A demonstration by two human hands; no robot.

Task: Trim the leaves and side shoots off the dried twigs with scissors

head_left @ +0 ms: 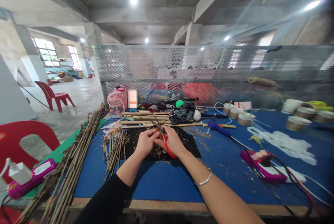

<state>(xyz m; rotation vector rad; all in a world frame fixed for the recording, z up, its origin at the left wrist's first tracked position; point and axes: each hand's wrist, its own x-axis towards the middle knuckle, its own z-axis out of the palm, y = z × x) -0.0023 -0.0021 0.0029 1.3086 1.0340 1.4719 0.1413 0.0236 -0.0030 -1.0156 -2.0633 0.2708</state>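
1. Looks like you're mid-trim: your left hand [146, 142] has its fingers pinched on a thin stem [157, 123], and your right hand [171, 140] has its fingers wrapped tight around the red-handled cutters [168, 150].
2. It's all happening over the black mat [191, 144], mid-surface [221, 161] and toward the far edge.
3. The stem's long axis runs near-right to far-left, with the free tip aimed at the far edge.
4. I can't tell if the blades are open.
5. I'd say the next snip needs a steady pinch and your left fingertips kept clear of the blades.
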